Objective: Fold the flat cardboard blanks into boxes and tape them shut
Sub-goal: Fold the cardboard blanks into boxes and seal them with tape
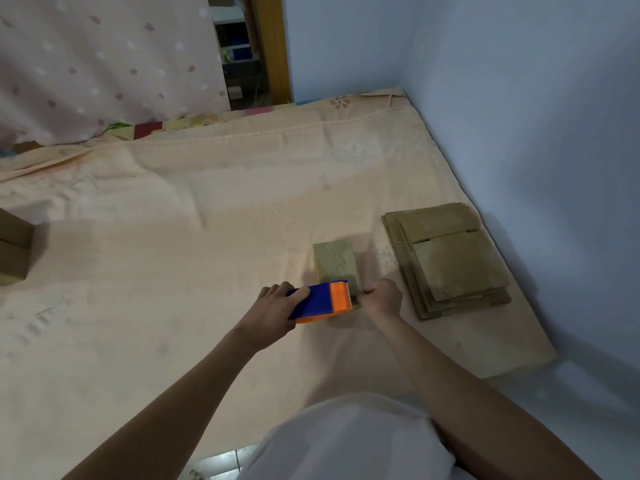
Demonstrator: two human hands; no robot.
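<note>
Both hands meet at the near end of a small folded cardboard box (335,265) that lies on a peach bedsheet (173,237). The person's left hand (277,308) is wrapped round the blue body of a tape dispenser (320,301), fingers curled over its top, with the orange toothed end pointing right and touching the box's near edge. The right hand (382,297) is closed against the near right corner of the box, fingers curled in and thumb forward; it seems to pinch the box edge or the tape there, though blur hides which.

Just to the right of the box, apart from it, a stack of flat cardboard blanks (450,261) lies beside the blue wall (519,116). At the far left edge of the view, well apart, stands another brown cardboard box (14,247), only partly in view. A spotted curtain (104,64) hangs beyond the bed.
</note>
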